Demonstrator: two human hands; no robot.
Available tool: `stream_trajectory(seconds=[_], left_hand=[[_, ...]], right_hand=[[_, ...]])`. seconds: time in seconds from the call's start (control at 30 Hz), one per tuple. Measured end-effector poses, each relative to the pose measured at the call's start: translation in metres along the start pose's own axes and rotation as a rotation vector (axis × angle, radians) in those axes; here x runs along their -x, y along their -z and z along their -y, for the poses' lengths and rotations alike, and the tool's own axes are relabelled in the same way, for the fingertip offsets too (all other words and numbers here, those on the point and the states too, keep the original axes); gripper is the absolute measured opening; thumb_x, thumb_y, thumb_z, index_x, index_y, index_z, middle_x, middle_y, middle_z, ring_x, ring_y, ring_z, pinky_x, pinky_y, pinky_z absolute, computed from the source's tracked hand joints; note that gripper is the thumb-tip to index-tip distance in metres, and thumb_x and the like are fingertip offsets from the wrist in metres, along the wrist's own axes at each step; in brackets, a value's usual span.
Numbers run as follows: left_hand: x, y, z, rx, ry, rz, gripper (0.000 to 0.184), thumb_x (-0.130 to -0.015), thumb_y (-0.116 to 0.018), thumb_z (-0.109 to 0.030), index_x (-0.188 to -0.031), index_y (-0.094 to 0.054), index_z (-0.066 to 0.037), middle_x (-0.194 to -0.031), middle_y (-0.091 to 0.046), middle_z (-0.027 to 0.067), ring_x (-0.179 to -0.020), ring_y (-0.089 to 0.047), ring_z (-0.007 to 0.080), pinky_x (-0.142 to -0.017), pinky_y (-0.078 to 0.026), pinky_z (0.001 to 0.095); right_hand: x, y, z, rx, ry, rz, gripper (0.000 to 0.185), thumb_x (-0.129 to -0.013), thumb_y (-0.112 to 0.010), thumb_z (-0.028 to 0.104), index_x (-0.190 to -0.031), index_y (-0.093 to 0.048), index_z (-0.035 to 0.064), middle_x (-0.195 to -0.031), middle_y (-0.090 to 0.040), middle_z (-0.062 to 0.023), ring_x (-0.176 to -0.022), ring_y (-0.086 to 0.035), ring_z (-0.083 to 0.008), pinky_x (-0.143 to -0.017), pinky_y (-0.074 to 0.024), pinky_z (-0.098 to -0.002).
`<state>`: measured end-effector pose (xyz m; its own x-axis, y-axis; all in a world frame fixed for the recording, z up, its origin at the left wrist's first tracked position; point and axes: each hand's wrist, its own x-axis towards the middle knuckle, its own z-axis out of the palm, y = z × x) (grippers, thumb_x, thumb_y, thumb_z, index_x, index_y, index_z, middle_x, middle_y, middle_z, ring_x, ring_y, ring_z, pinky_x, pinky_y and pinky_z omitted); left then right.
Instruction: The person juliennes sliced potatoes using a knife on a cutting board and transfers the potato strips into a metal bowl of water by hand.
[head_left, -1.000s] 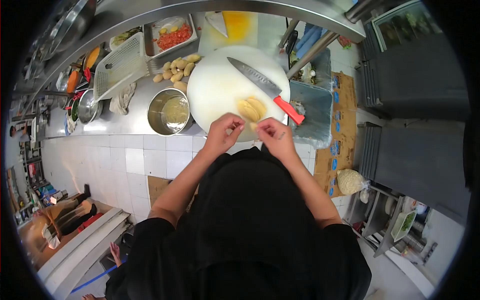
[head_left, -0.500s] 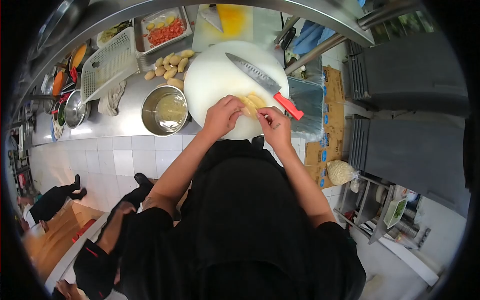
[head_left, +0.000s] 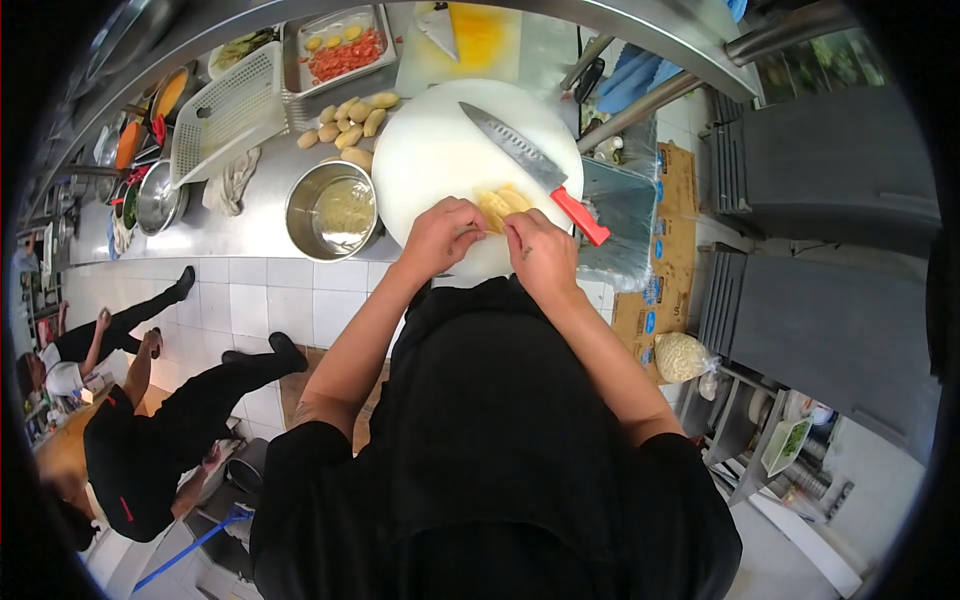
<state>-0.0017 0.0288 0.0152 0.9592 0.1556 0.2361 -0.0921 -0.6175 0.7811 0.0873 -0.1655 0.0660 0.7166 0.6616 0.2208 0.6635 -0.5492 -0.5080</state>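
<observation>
Pale yellow potato slices [head_left: 500, 206] lie in a small overlapping pile near the front of the round white cutting board [head_left: 430, 140]. My left hand [head_left: 442, 238] is at the left side of the pile, thumb and fingers pinched on the edge of a potato slice. Close to the pile's front right, my right hand [head_left: 541, 255] has its fingers closed in a pinch; what they hold is hidden. A chef's knife [head_left: 515, 145] with a red handle rests on the board beyond my hands, its handle sticking out over the right edge.
Left of the board stands a steel pot [head_left: 331, 212] with liquid; whole peeled potatoes [head_left: 347, 122] lie behind it. A metal tray [head_left: 338, 55] holds chopped red pieces. A lined bin [head_left: 618, 215] stands right. Two people [head_left: 170, 420] are at far left.
My right hand has turned, its back now more toward me, and its fingers have drawn closer together. The view has shifted slightly. At left, the co-workers have changed position.
</observation>
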Motion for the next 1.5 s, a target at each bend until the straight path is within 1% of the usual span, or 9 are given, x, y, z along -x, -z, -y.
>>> stream_trajectory(seconds=[0.2, 0.3, 0.4, 0.57, 0.93, 1.07, 1.37, 1.47, 1.5], left_hand=[[-0.002, 0.002, -0.002, 0.033, -0.029, 0.004, 0.022, -0.085, -0.087, -0.006, -0.104, -0.075, -0.008, -0.099, -0.075, 0.0091, -0.097, -0.071, 0.0310, -0.085, -0.058, 0.0407], [-0.003, 0.002, -0.006, 0.159, 0.106, -0.011, 0.027, -0.085, -0.087, -0.006, -0.111, -0.079, -0.010, -0.101, -0.076, 0.0095, -0.099, -0.072, 0.0307, -0.085, -0.058, 0.0402], [0.001, -0.002, 0.005, 0.113, -0.006, 0.017, 0.033, -0.085, -0.088, -0.006, -0.117, -0.081, -0.011, -0.105, -0.076, 0.0090, -0.100, -0.072, 0.0303, -0.085, -0.058, 0.0398], [0.002, 0.001, 0.005, 0.030, -0.126, -0.069, 0.022, -0.086, -0.084, -0.002, -0.106, -0.078, -0.009, -0.103, -0.075, 0.0088, -0.098, -0.070, 0.0319, -0.086, -0.058, 0.0414], [0.000, 0.008, -0.004, -0.014, -0.115, -0.027, 0.021, -0.086, -0.081, -0.001, -0.103, -0.074, -0.010, -0.107, -0.074, 0.0073, -0.103, -0.069, 0.0337, -0.088, -0.057, 0.0435], [-0.002, 0.004, 0.004, 0.005, -0.150, 0.005, 0.022, -0.087, -0.082, 0.000, -0.106, -0.075, -0.009, -0.120, -0.077, 0.0080, -0.111, -0.071, 0.0328, -0.092, -0.059, 0.0407], [0.000, 0.003, 0.007, 0.030, -0.114, 0.031, 0.022, -0.088, -0.081, 0.001, -0.107, -0.075, -0.009, -0.123, -0.076, 0.0079, -0.113, -0.071, 0.0325, -0.095, -0.058, 0.0406], [0.002, 0.004, 0.007, 0.067, -0.107, 0.020, 0.021, -0.089, -0.081, 0.000, -0.107, -0.075, -0.009, -0.121, -0.076, 0.0083, -0.113, -0.071, 0.0327, -0.096, -0.058, 0.0407], [0.002, 0.005, 0.007, 0.066, -0.105, 0.018, 0.021, -0.089, -0.081, 0.000, -0.107, -0.075, -0.009, -0.121, -0.076, 0.0083, -0.113, -0.071, 0.0327, -0.096, -0.058, 0.0407]], right_hand=[[0.002, -0.010, 0.004, 0.019, -0.024, 0.020, 0.002, -0.097, -0.075, 0.011, -0.097, -0.076, 0.0091, -0.093, -0.072, -0.0095, -0.074, -0.073, -0.0362, -0.066, -0.0584, -0.0467], [0.005, -0.008, 0.006, 0.007, -0.034, 0.023, 0.002, -0.098, -0.074, 0.010, -0.097, -0.076, 0.0090, -0.094, -0.073, -0.0101, -0.075, -0.074, -0.0369, -0.067, -0.0586, -0.0467], [0.009, -0.010, 0.006, -0.009, -0.028, 0.018, 0.004, -0.098, -0.074, 0.009, -0.100, -0.077, 0.0090, -0.095, -0.074, -0.0105, -0.076, -0.074, -0.0372, -0.068, -0.0589, -0.0464], [0.013, 0.003, -0.002, -0.048, 0.017, -0.025, 0.008, -0.096, -0.073, 0.007, -0.103, -0.077, 0.0073, -0.097, -0.074, -0.0137, -0.077, -0.074, -0.0400, -0.068, -0.0592, -0.0485], [0.027, -0.003, -0.016, -0.030, -0.066, -0.033, 0.020, -0.096, -0.081, 0.019, -0.109, -0.071, 0.0086, -0.096, -0.070, -0.0102, -0.071, -0.073, -0.0339, -0.064, -0.0577, -0.0464], [0.026, -0.006, -0.015, -0.044, -0.092, -0.028, 0.021, -0.095, -0.082, 0.020, -0.108, -0.070, 0.0072, -0.094, -0.070, -0.0114, -0.070, -0.072, -0.0340, -0.063, -0.0570, -0.0466], [0.024, -0.021, -0.019, -0.125, -0.198, -0.073, 0.017, -0.094, -0.082, 0.017, -0.102, -0.070, 0.0068, -0.093, -0.074, -0.0106, -0.076, -0.075, -0.0310, -0.065, -0.0571, -0.0445], [0.027, -0.021, -0.025, -0.195, -0.145, -0.155, 0.016, -0.094, -0.082, 0.016, -0.102, -0.072, 0.0063, -0.093, -0.075, -0.0102, -0.067, -0.071, -0.0263, -0.062, -0.0553, -0.0401], [0.028, -0.013, -0.021, -0.289, -0.237, -0.116, 0.016, -0.095, -0.082, 0.014, -0.103, -0.072, 0.0050, -0.092, -0.075, -0.0079, -0.063, -0.066, -0.0197, -0.060, -0.0526, -0.0356]])
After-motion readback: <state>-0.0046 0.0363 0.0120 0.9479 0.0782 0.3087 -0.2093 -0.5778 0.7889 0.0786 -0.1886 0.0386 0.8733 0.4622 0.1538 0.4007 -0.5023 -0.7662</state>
